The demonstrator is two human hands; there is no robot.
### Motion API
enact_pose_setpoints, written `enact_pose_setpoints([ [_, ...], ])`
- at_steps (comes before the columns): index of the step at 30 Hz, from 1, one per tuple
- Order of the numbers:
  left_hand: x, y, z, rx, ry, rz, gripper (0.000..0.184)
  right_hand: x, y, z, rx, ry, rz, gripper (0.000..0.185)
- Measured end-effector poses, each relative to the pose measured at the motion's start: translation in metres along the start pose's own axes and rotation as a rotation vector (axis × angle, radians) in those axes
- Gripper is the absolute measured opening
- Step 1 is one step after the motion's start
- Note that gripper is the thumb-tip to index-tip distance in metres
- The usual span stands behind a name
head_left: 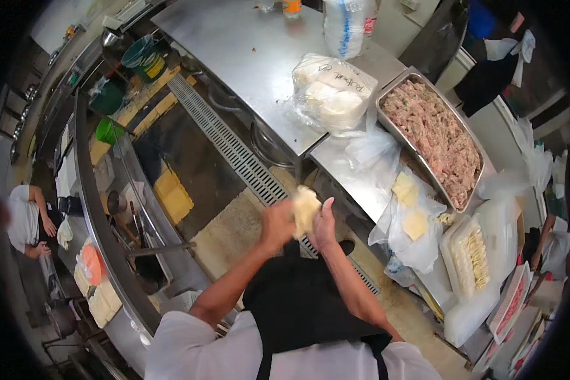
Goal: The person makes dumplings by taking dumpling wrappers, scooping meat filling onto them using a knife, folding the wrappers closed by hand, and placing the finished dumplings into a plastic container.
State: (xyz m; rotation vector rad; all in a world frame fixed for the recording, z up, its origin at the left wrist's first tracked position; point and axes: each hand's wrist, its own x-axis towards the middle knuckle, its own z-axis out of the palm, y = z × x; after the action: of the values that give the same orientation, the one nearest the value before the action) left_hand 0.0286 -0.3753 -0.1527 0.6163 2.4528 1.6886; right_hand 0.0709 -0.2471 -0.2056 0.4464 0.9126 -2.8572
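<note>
Between my two hands, in front of the black apron, is a pale yellow dumpling wrapper, somewhat crumpled and blurred. My left hand is closed at its left edge, the fingers curled and smeared by motion. On the other side, my right hand grips it with the thumb pointing up; its other fingers are mostly hidden behind the dough. Whether filling is inside cannot be seen. To the right, loose wrappers lie on a plastic bag. A steel pan of raw ground meat sits beyond them.
A plastic box holds rows of pale dumplings. Bagged white packages stand on the steel table. A floor drain grate runs below. Another person stands at the far left behind a steel counter; others are partly visible at right.
</note>
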Motion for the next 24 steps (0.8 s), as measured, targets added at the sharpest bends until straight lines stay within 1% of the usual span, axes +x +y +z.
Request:
enact_pose_setpoints([
  [1, -0.006, 0.009, 0.003, 0.096, -0.049, 0.206, 0.034, 0.006, -0.01, 0.001, 0.024, 0.008, 0.029, 0.103],
  [2, -0.007, 0.003, 0.005, 0.083, -0.096, 0.219, 0.034, 0.012, -0.01, 0.005, 0.148, 0.16, 0.067, 0.106],
  [3, 0.001, -0.007, 0.002, 0.087, -0.095, 0.212, 0.034, 0.009, -0.004, 0.006, 0.151, 0.159, 0.074, 0.106],
  [5, 0.026, -0.024, -0.011, -0.003, 0.104, -0.146, 0.035, 0.011, 0.007, 0.002, -0.063, 0.032, 0.048, 0.107],
  [6, 0.028, -0.026, -0.012, 0.108, 0.087, -0.107, 0.034, 0.016, 0.011, 0.0, -0.049, 0.047, 0.051, 0.107],
  [7, 0.03, -0.02, -0.004, 0.101, 0.068, -0.097, 0.034, 0.025, -0.002, -0.003, -0.047, 0.061, 0.033, 0.107],
  [9, 0.004, -0.009, 0.013, 0.125, -0.089, 0.295, 0.034, 0.026, -0.015, -0.013, 0.269, 0.128, 0.139, 0.107],
  [10, 0.012, -0.02, 0.008, -0.146, -0.182, 0.034, 0.034, 0.019, -0.019, -0.007, 0.185, 0.088, 0.136, 0.106],
  [11, 0.026, -0.03, 0.0, -0.151, -0.196, 0.038, 0.034, 0.01, -0.022, 0.002, 0.075, -0.08, 0.041, 0.106],
  [13, 0.037, -0.041, -0.008, 0.203, 0.018, -0.12, 0.032, 0.011, -0.008, -0.001, -0.092, -0.062, 0.002, 0.111],
  [14, 0.027, -0.042, 0.001, 0.103, -0.016, -0.037, 0.033, 0.02, -0.01, -0.006, -0.091, -0.049, -0.016, 0.111],
  [15, 0.026, -0.042, 0.009, 0.097, -0.034, -0.025, 0.033, 0.03, -0.014, -0.009, 0.029, 0.019, 0.021, 0.112],
  [16, 0.014, -0.042, 0.014, 0.039, -0.139, -0.045, 0.033, 0.026, -0.011, -0.013, 0.156, 0.092, 0.077, 0.113],
  [17, 0.007, -0.043, 0.016, -0.016, -0.235, -0.06, 0.033, 0.015, -0.005, -0.017, 0.162, 0.1, 0.078, 0.113],
  [18, 0.019, -0.065, 0.008, -0.121, -0.205, -0.056, 0.035, 0.009, -0.01, -0.014, 0.032, 0.034, 0.051, 0.114],
  [19, 0.026, -0.09, -0.005, -0.125, -0.214, -0.051, 0.035, -0.002, -0.015, -0.013, -0.094, -0.019, 0.032, 0.114],
  [20, 0.024, -0.116, -0.019, 0.209, -0.148, -0.115, 0.038, -0.015, -0.022, -0.013, -0.02, -0.015, 0.066, 0.111],
  [21, 0.031, -0.128, -0.027, 0.543, -0.071, -0.159, 0.041, -0.022, -0.025, -0.022, -0.022, -0.007, 0.056, 0.111],
  [22, 0.042, -0.128, -0.029, 0.536, -0.073, -0.142, 0.041, -0.025, -0.028, -0.035, -0.104, 0.049, 0.04, 0.109],
  [23, 0.038, -0.129, -0.034, 0.026, -0.142, -0.353, 0.041, -0.032, -0.025, -0.048, -0.173, 0.112, 0.04, 0.107],
  [24, 0.02, -0.13, -0.041, -0.482, -0.196, -0.577, 0.042, -0.037, -0.021, -0.061, -0.192, 0.153, 0.071, 0.101],
])
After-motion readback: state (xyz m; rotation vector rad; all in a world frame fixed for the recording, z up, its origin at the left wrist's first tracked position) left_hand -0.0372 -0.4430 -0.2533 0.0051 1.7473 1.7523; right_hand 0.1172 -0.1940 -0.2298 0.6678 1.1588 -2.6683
